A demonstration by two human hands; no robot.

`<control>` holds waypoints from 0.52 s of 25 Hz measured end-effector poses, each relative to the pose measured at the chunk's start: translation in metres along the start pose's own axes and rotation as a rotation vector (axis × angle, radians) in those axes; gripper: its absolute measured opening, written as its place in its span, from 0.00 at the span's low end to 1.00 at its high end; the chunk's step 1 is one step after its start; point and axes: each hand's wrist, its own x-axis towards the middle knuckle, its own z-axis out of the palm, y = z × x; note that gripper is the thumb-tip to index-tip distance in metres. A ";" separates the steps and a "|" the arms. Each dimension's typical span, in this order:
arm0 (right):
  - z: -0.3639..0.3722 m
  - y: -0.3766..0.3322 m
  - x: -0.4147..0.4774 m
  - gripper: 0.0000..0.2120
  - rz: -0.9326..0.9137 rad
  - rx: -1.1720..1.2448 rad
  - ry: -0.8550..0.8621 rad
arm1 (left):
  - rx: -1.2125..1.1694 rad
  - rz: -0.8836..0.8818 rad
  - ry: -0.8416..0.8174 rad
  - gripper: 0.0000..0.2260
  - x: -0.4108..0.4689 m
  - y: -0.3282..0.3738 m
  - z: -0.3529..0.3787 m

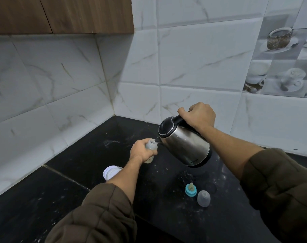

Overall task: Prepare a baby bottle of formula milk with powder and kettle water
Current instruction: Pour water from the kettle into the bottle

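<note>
Left hand [140,152]: fingers curled round the middle of the baby bottle [151,145], holding it on or just above the black countertop [75,199], which of the two cannot be told; neck open, tilted slightly towards the kettle. Right hand [199,115]: closed in a full fist round the black handle of the steel kettle [186,146], which is lifted clear of the counter and tipped down to the left, black lid shut, spout [157,139] at the bottle's mouth; whether water is flowing is too small to tell. Both forearms bare, olive-brown sleeves pushed back. Teat in a blue screw ring [190,189]: standing on the counter below the kettle, near the right forearm. Clear domed cap [203,198]: just beside the teat, to its right. White round container or lid [111,172]: on the counter, partly hidden behind the left forearm. Surround: white marbled wall tiles [193,58] meeting in a corner, wooden cabinet [61,14] above left.
</note>
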 end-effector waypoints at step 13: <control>-0.001 0.004 -0.003 0.25 -0.002 -0.015 0.002 | 0.030 0.015 -0.052 0.24 0.002 0.000 -0.001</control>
